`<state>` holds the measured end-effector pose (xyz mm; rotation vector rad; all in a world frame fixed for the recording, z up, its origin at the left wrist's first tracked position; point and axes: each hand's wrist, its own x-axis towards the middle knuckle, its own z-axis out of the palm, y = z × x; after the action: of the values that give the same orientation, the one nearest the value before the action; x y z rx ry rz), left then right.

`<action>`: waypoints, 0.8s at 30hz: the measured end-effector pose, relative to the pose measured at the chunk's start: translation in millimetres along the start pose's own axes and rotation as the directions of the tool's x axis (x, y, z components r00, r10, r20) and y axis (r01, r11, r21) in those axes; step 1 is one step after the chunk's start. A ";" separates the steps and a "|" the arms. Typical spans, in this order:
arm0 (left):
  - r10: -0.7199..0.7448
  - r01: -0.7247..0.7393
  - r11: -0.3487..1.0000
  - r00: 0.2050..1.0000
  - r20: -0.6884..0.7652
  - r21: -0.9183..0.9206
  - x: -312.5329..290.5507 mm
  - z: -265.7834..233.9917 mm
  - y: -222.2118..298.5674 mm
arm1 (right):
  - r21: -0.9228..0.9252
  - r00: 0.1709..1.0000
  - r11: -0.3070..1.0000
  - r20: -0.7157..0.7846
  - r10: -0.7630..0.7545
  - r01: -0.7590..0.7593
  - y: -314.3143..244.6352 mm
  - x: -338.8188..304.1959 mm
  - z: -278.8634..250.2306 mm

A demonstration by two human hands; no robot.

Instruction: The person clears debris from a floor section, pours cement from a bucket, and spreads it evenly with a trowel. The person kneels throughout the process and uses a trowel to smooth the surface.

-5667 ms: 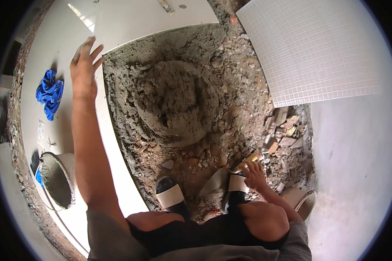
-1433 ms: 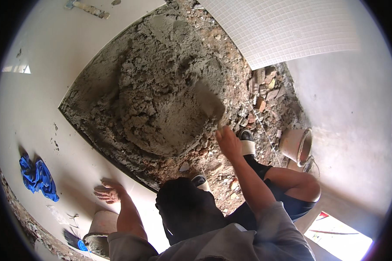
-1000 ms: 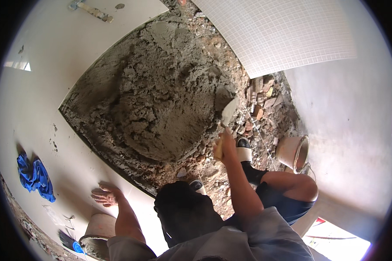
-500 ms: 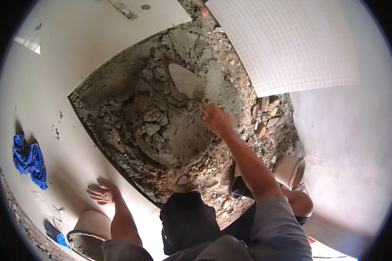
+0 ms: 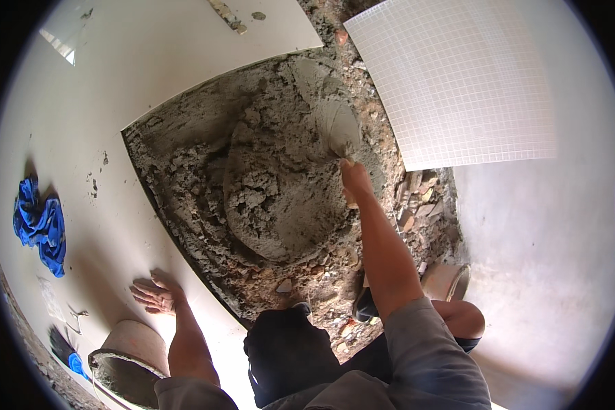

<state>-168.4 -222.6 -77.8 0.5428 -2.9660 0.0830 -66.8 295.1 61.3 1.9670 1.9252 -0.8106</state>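
My right hand [image 5: 356, 183] is closed around the handle of a pointed trowel [image 5: 343, 128]. The trowel's blade lies on the right side of a wide bed of wet grey mortar [image 5: 280, 205], which looks smoother around the blade and lumpy toward the left. My left hand [image 5: 156, 294] rests flat on a pale floor tile [image 5: 116, 225], fingers spread, holding nothing. The mortar's left side meets the edge of that tile.
A mortar-stained bucket [image 5: 140, 342] stands beside my left forearm. A blue cloth [image 5: 41, 225] and a brush [image 5: 68, 352] lie at the left. Mosaic-patterned sheet [image 5: 464, 89] leans at the upper right, above broken rubble [image 5: 423, 198]. Another bucket [image 5: 444, 281] sits by my right knee.
My right hand has swept the trowel rightward, from the mortar's middle to its right side. My left hand stays flat on the tile. The view has shifted slightly.
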 end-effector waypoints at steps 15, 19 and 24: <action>-0.006 0.006 1.000 1.000 0.007 -0.027 -0.3 -10.0 9.5 | 0.902 0.976 0.378 0.219 0.011 -0.206 -117.3 44.6 38.7; -0.024 0.027 0.998 0.997 0.074 -0.050 -1.4 -20.6 17.1 | 0.558 0.983 0.830 0.155 -0.100 -0.004 -152.2 63.5 17.4; -0.038 0.044 0.997 0.994 0.105 -0.063 0.9 -30.3 21.7 | 0.061 0.905 0.948 0.286 -0.316 0.312 -51.2 -13.5 -11.0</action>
<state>-173.5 -200.4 -48.4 0.6174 -3.0436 -0.0481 -114.1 294.2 87.4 1.4562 2.0784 -1.1292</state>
